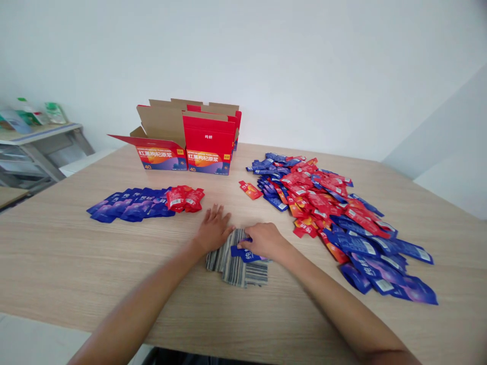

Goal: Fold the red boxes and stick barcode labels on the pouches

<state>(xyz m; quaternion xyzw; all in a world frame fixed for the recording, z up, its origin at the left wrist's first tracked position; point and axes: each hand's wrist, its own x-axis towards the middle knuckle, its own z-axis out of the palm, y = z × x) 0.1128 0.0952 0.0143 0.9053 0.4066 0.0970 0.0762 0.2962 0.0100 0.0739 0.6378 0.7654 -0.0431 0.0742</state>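
My left hand (214, 229) lies flat with its fingers spread, partly on the table and at the left edge of a grey striped cloth (233, 271). Its thumb points toward my right hand (265, 240), whose fingers are curled closed on a blue sachet (248, 254) lying over the cloth. Part of that sachet is hidden under the fingers. To the left is a fanned row of blue sachets (131, 204), with a few red sachets (185, 198) at its right end.
Two open red-and-blue cartons (163, 157) (208, 161) stand at the back, with more boxes behind. On the right spreads a large heap of red and blue sachets (315, 197), one red sachet (250, 190) apart from it. A side shelf (41, 133) holds bottles.
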